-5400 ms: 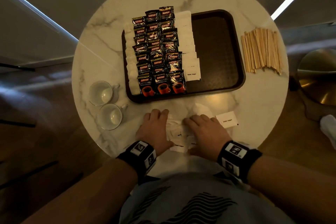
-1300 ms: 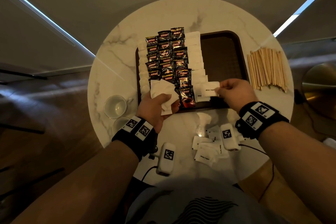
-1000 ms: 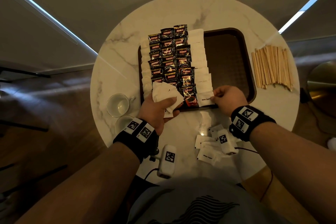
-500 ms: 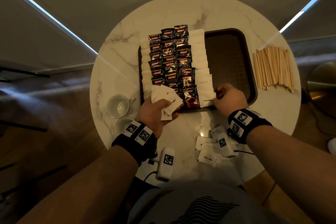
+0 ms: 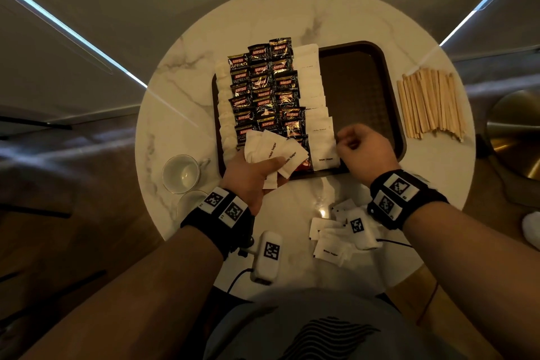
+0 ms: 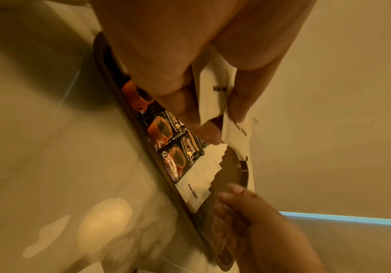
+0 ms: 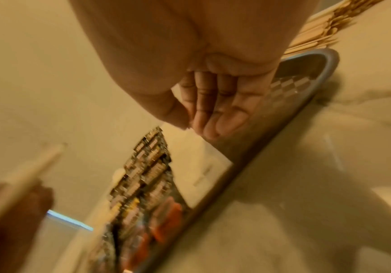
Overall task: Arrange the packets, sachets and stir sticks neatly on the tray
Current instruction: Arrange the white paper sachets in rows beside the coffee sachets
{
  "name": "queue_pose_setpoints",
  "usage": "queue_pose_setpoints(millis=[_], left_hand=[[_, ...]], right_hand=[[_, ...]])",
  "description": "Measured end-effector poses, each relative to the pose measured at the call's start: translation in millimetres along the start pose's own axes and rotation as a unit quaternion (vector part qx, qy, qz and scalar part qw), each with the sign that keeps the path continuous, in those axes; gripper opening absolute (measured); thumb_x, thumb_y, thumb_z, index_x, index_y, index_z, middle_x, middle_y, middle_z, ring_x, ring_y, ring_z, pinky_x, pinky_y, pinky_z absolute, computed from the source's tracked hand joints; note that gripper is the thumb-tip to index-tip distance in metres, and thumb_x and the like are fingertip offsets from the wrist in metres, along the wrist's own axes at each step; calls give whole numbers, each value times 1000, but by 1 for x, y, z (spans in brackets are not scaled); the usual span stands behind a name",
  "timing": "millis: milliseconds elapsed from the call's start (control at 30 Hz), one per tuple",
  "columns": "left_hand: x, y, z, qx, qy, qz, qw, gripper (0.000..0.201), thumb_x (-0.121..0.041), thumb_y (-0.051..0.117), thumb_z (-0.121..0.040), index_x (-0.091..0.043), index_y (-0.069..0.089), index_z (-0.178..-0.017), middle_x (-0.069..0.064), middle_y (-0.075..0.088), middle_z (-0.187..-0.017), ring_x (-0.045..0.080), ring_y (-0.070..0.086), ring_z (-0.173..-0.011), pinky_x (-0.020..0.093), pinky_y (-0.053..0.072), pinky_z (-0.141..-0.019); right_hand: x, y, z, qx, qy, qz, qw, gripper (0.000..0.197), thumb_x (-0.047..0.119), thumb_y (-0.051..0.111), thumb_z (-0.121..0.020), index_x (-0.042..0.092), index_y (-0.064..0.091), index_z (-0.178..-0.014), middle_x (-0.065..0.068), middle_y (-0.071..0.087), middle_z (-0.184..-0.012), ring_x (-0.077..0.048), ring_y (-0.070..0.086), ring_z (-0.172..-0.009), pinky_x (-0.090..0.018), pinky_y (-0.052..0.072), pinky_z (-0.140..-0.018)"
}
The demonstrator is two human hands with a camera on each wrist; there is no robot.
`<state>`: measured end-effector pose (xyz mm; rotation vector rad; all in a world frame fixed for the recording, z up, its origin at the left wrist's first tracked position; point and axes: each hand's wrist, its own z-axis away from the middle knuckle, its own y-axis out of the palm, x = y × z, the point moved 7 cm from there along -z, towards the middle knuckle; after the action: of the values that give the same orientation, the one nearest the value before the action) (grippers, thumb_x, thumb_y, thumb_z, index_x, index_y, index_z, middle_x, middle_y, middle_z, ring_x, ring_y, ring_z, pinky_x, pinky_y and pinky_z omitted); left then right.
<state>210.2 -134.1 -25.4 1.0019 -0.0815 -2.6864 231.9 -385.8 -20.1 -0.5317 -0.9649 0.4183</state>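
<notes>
Fingers on the left hand (image 5: 253, 175) are pinching a loose fan of white sugar sachets (image 5: 270, 152) over the tray's (image 5: 391, 114) near edge; right hand (image 5: 362, 152) hangs loosely curled and empty, just beside the sugar column (image 5: 317, 114). My worry: that fan could slip and knock the coffee packets (image 5: 264, 88) crooked. More sachets (image 5: 330, 242) and the stir sticks (image 5: 431, 102) sit on the table (image 5: 181, 73), so a stray sleeve could scatter them.

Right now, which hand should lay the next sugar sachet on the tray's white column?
Right hand: empty, beside the column's near end. Left hand is busy, holding the fan of white sugar sachets to draw from.
</notes>
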Motion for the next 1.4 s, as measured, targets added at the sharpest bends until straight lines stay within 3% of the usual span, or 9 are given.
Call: queue_pose_setpoints(millis=[100,200,367,467,633,733,933,1067,1400], left_hand=[[-9,13,-5,20,23,-51,998,53,3,86,-74,-13,66,-121,16,75,-114,33,76,-99,52,62,-81],[-23,33,-10,55,45,-90,993,54,0,87,-74,-10,65,-122,16,76,-111,33,76,-98,48,62,-78],[-46,48,-26,54,33,-31,998,26,-3,67,-94,-13,64,-117,15,75,-112,31,77,-94,45,62,-77],[-54,47,-36,37,36,-21,998,25,-1,62,-97,-9,61,-120,15,75,-100,26,76,-78,41,64,-70],[-58,37,-45,13,33,5,999,39,0,64,-96,-5,55,-134,21,71,-110,25,76,-75,36,62,-64],[-56,30,-48,3,17,23,1000,35,2,63,-96,-8,58,-129,20,73,-107,28,76,-79,38,62,-66],[-50,28,-50,13,-8,49,999,37,3,48,-97,-9,57,-130,21,72,-114,28,75,-85,41,64,-70],[-48,27,-56,11,-16,48,999,41,3,48,-96,-9,55,-135,24,70,-121,31,75,-88,41,62,-69],[-41,22,-65,20,-20,43,999,41,4,51,-95,-11,58,-133,22,71,-120,32,75,-94,41,61,-69]], right_hand=[[33,5,14,120,-40,-139,982,18,34,75,-94,26,72,-110,0,77,-98,-13,73,-86,-33,63,-76],[56,7,18,199,-69,-93,973,17,25,79,-91,18,75,-106,-3,79,-90,-16,76,-78,-33,65,-72],[65,-3,2,157,-66,-136,976,16,9,72,-96,11,74,-112,-1,80,-95,-13,77,-84,-21,61,-70],[65,-10,-14,119,-41,-183,975,19,5,67,-99,11,72,-116,-1,79,-100,-8,77,-86,-17,60,-71],[54,-40,-74,-42,22,-208,977,20,10,67,-100,18,73,-117,2,77,-102,-7,77,-87,-22,63,-77],[52,-51,-118,-99,44,-169,980,11,15,72,-96,26,74,-95,3,78,-91,-12,78,-85,-33,66,-77],[41,-46,-188,-105,78,-125,984,16,21,82,-84,26,71,-73,2,77,-77,-21,78,-83,-45,65,-81],[43,-36,-203,-97,90,-117,984,26,18,80,-90,26,63,-71,2,71,-71,-25,79,-85,-43,65,-81],[48,-35,-215,-102,97,-48,989,31,36,80,-91,25,63,-67,0,68,-67,-18,65,-60,-39,64,-77]])
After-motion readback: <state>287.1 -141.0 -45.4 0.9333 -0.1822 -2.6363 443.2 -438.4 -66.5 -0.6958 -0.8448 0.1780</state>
